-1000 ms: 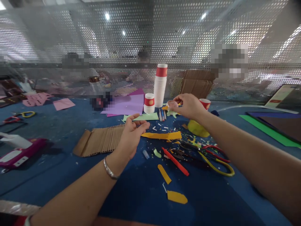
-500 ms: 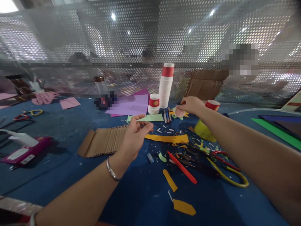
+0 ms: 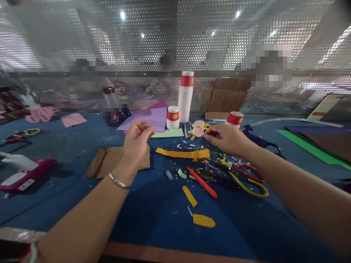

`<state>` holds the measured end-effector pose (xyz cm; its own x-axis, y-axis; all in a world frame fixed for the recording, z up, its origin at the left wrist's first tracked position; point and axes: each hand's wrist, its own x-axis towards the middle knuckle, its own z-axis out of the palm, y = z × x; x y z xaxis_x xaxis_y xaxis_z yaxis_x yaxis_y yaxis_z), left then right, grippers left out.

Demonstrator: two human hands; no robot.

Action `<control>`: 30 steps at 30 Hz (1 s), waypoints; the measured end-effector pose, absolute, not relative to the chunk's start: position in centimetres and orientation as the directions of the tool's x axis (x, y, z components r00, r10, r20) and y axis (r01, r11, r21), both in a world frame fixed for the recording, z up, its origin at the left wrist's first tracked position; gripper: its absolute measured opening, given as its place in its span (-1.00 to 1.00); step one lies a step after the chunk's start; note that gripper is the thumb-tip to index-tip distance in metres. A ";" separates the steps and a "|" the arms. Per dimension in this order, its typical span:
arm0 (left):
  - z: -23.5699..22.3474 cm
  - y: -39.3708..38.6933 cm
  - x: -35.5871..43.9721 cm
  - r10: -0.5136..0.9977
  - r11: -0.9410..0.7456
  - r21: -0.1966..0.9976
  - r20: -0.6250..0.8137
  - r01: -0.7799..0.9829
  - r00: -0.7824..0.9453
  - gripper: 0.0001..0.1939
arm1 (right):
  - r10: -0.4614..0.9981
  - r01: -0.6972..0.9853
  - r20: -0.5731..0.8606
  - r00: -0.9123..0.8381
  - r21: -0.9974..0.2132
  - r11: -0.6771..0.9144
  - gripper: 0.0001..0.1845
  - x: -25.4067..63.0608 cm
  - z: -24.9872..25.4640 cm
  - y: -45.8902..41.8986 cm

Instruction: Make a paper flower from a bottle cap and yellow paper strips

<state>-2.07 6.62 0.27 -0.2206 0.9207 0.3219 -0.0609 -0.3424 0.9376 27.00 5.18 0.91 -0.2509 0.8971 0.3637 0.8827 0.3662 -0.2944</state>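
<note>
My right hand is closed in a pinch at the edge of a round, pale paper disc with pinkish marks. A small green piece shows at the disc's left side. Just behind it lies a second round disc on yellow cut paper. My left hand hovers above a piece of corrugated cardboard, its fingers loosely curled and somewhat apart, with nothing visible in them. Between the hands and nearer me, a yellow-orange paper strip lies on the blue table.
Scissors, a red pen and paper scraps lie in front of my right hand. A tall stack of paper cups stands at the back, beside a shorter stack. A purple power strip is at left, a dark glue gun at right.
My right hand has drawn back from the scrap pile with the disc in its fingers. My left hand appears further left in the view, which has itself shifted.
</note>
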 end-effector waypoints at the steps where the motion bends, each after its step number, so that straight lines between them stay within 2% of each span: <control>1: 0.2 6.9 -2.4 0.911 -0.359 0.933 0.349 -0.006 -0.220 -0.81 | 0.907 0.872 0.335 -0.256 -0.323 0.366 -0.81 27.1 0.6 4.4; 3: -0.3 7.3 -3.0 0.898 -0.382 0.902 0.414 0.202 -0.149 -0.86 | 0.924 0.856 0.291 -0.249 -0.381 0.350 -0.82 27.3 -0.1 3.2; 5: -0.8 7.5 -3.3 0.890 -0.420 0.754 0.452 0.505 0.064 -0.85 | 0.936 0.839 0.264 -0.233 -0.432 0.331 -0.81 27.4 -0.7 2.5; 7: -1.4 7.4 -3.3 0.893 -0.437 0.674 0.402 0.596 0.201 -0.86 | 0.944 0.820 0.248 -0.219 -0.478 0.316 -0.80 27.4 -1.2 2.1; 10: -2.1 7.1 -2.9 0.892 -0.451 0.598 0.331 0.663 0.308 -0.85 | 0.950 0.786 0.237 -0.205 -0.538 0.304 -0.81 27.3 -1.9 1.9; 13: -2.5 6.9 -2.4 0.887 -0.461 0.502 0.276 0.732 0.369 -0.75 | 0.952 0.757 0.235 -0.196 -0.581 0.299 -0.86 27.2 -2.4 1.8; 19: -2.8 6.9 -2.0 0.870 -0.493 0.354 0.198 0.795 0.452 -0.67 | 0.947 0.742 0.277 -0.161 -0.600 0.301 -0.91 26.9 -2.9 1.3; 23: -2.6 6.8 -1.7 0.877 -0.481 0.324 0.191 0.815 0.441 -0.66 | 0.943 0.733 0.297 -0.148 -0.608 0.306 -0.89 26.7 -2.9 1.0; 26: -2.1 6.7 -1.5 0.886 -0.464 0.338 0.198 0.819 0.420 -0.74 | 0.937 0.718 0.317 -0.145 -0.618 0.320 -0.92 26.6 -2.7 0.8; 30: -0.8 6.3 -1.6 0.882 -0.461 0.368 0.286 0.807 0.374 -0.80 | 0.924 0.701 0.368 -0.102 -0.633 0.329 -0.90 26.9 -2.1 0.4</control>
